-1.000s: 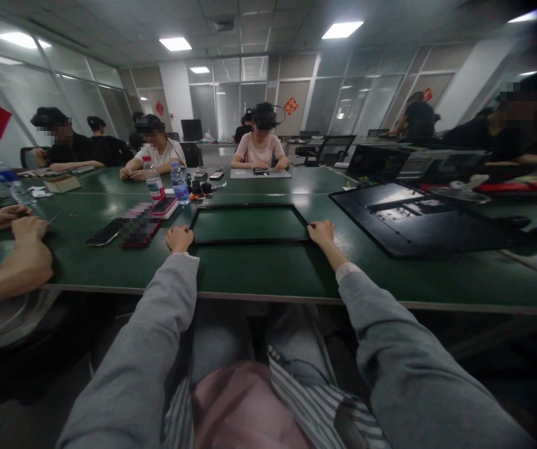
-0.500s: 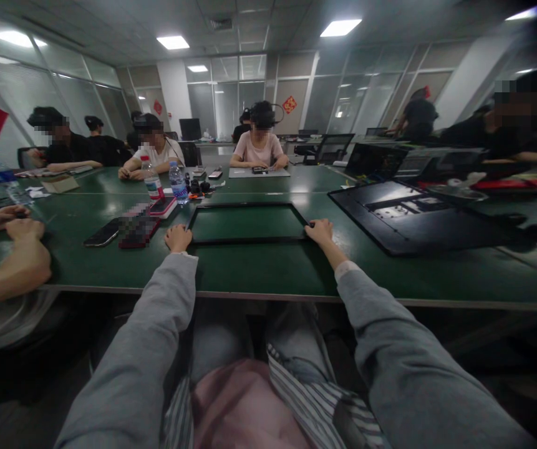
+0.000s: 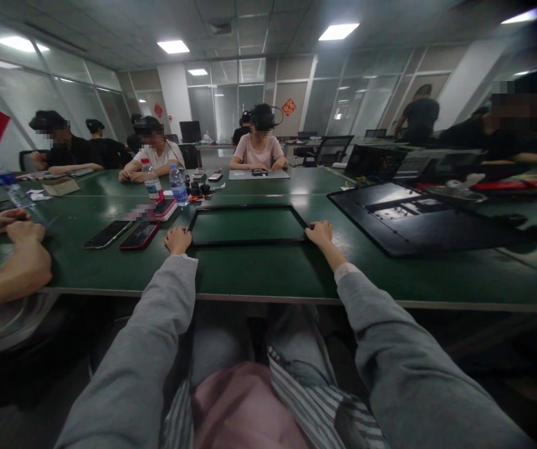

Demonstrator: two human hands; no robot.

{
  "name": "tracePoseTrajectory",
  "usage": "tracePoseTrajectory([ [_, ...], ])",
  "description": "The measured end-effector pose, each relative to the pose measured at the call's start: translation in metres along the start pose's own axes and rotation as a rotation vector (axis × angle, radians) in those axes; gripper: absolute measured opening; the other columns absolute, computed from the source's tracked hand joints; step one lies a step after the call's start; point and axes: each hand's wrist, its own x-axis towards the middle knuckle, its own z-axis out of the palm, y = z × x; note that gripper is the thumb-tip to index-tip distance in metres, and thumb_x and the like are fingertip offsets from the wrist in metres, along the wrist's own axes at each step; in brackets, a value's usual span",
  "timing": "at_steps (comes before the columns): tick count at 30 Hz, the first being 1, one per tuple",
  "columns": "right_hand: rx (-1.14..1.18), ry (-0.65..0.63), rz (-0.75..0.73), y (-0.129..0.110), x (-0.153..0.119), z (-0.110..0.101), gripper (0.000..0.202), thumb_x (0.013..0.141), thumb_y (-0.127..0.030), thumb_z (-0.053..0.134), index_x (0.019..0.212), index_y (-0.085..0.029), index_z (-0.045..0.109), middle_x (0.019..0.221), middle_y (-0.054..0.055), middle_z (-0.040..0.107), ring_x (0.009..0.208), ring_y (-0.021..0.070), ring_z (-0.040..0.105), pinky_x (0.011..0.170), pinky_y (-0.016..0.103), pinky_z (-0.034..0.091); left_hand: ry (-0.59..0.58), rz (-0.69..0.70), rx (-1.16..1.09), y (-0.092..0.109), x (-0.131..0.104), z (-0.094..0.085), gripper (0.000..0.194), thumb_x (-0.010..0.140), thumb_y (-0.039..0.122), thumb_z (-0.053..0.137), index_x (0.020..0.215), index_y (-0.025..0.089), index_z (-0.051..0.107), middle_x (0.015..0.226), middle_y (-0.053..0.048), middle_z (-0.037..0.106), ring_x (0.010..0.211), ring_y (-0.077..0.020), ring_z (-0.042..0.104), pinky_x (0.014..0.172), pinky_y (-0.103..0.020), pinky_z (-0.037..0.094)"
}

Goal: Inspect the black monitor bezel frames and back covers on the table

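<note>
A thin black rectangular frame lies flat on the green table in front of me. My left hand grips its near left corner. My right hand grips its near right corner. Both arms, in grey sleeves, reach straight out from my lap. The green tabletop shows through the frame's open middle.
Two phones lie left of the frame, with water bottles behind. A large black panel lies to the right. A co-worker's folded arms rest at the left edge. Several people sit along the far side.
My hands and the frame have stayed nearly still; the frame shifted slightly toward me. The view tipped down a little.
</note>
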Motion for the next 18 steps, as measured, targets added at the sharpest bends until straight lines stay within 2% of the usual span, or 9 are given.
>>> tracePoseTrajectory([
  [11, -0.043, 0.006, 0.002, -0.0034, -0.0030, -0.0038, 0.049, 0.092, -0.028, 0.048, 0.133, -0.010, 0.068, 0.134, 0.022, 0.055, 0.129, 0.0334, 0.048, 0.107, 0.044, 0.040, -0.001, -0.004, -0.007, 0.0043, -0.0074, -0.0080, 0.040, 0.091, 0.034, 0.053, 0.126, 0.025, 0.070, 0.142, -0.015, 0.062, 0.136, -0.0342, 0.048, 0.111, -0.051, 0.035],
  [18, -0.024, 0.032, -0.007, -0.0005, -0.0001, 0.0014, 0.047, 0.093, -0.028, 0.047, 0.131, -0.011, 0.069, 0.134, 0.022, 0.056, 0.129, 0.0335, 0.047, 0.105, 0.045, 0.041, -0.005, 0.003, -0.021, 0.0061, -0.0057, -0.0071, 0.036, 0.094, 0.034, 0.051, 0.124, 0.027, 0.069, 0.142, -0.013, 0.061, 0.136, -0.0331, 0.048, 0.111, -0.054, 0.033],
])
